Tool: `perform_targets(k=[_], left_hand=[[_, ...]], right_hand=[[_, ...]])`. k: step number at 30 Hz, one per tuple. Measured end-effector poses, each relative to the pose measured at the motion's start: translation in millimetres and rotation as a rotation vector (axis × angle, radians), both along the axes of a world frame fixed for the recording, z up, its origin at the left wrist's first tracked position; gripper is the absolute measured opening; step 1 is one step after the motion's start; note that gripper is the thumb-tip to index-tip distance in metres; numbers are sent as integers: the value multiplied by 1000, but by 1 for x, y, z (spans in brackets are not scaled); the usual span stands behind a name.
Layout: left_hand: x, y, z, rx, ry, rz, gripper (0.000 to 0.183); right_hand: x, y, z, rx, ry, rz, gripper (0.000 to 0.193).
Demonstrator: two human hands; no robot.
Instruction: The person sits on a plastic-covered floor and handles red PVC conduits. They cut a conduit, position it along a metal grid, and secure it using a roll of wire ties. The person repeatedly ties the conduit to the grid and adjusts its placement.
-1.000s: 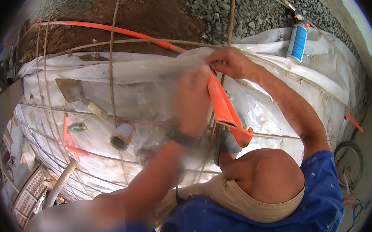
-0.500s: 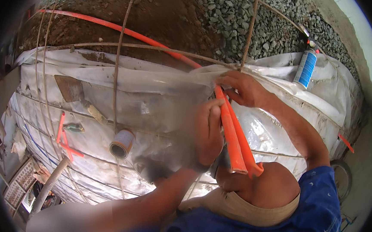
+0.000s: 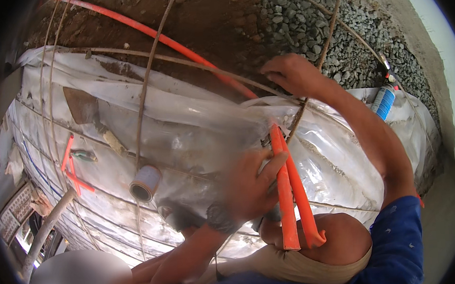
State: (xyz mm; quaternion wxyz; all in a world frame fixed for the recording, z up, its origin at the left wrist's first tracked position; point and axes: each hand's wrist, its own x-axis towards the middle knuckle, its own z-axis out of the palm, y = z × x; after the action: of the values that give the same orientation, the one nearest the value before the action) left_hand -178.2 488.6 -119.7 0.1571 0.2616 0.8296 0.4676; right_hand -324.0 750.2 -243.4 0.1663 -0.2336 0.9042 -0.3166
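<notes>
Two side-by-side lengths of orange corrugated-looking pipe [image 3: 286,204] run from the edge of the plastic sheet down to my bare knee. My left hand [image 3: 251,185], with a dark watch at its wrist, is closed round these lengths below their upper end. Up and to the right of that end, my right hand [image 3: 294,76] is raised by a rusty steel bar [image 3: 330,32], its fingers bent together. What those fingertips hold, if anything, is too small to make out. Beyond the sheet, a long orange pipe [image 3: 168,42] crosses the soil under the bars.
White plastic sheeting [image 3: 183,111] lies under a grid of bars. On it are a trowel [image 3: 81,104], green-handled pliers [image 3: 84,154], short orange pipe pieces [image 3: 70,166] and an uncapped tin [image 3: 145,183]. A blue spray can [image 3: 383,102] stands beside the gravel [image 3: 299,31].
My right hand has lifted off the upper end of the orange pipe and moved up. My left hand is lower in view, still on the pipe.
</notes>
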Motion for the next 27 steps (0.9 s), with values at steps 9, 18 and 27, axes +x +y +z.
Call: perform_targets(k=[9, 18, 27], left_hand=[[-25, -4, -2, -70, -46, -195, 35], [-33, 13, -19, -57, 85, -133, 24], [-16, 34, -30, 42, 154, 76, 26]], right_hand=[[-64, -83, -47, 19, -128, 126, 23], [-96, -106, -62, 143, -398, 188, 25], [-85, -110, -66, 43, -289, 80, 26]])
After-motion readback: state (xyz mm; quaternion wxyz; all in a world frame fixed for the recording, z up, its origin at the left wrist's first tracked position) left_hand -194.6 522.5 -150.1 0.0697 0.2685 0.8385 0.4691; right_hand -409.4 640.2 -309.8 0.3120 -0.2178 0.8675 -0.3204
